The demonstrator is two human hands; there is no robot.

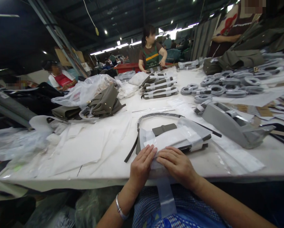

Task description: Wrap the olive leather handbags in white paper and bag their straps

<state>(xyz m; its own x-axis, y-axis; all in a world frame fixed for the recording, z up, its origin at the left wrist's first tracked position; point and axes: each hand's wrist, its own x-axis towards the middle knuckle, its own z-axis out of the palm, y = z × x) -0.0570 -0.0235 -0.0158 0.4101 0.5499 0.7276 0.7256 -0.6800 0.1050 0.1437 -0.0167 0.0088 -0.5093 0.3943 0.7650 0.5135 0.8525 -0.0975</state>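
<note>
Visibly, both hands (142, 164) (179, 164) touch wrapping (177, 138) partly enclosing a bag (165, 128).

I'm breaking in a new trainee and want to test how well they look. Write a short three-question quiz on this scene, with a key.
1. Short answer: What are the fingers of the left hand and the right hand touching?

2. True or false: The grey tape dispenser stands to the right of the dark bag in front of the person.

3. Multiple choice: Where is the silvery bangle worn?
A) On the left wrist
B) On the right wrist
C) On both wrists

Key:
1. The white wrapping over the bag.
2. True.
3. A.
</note>
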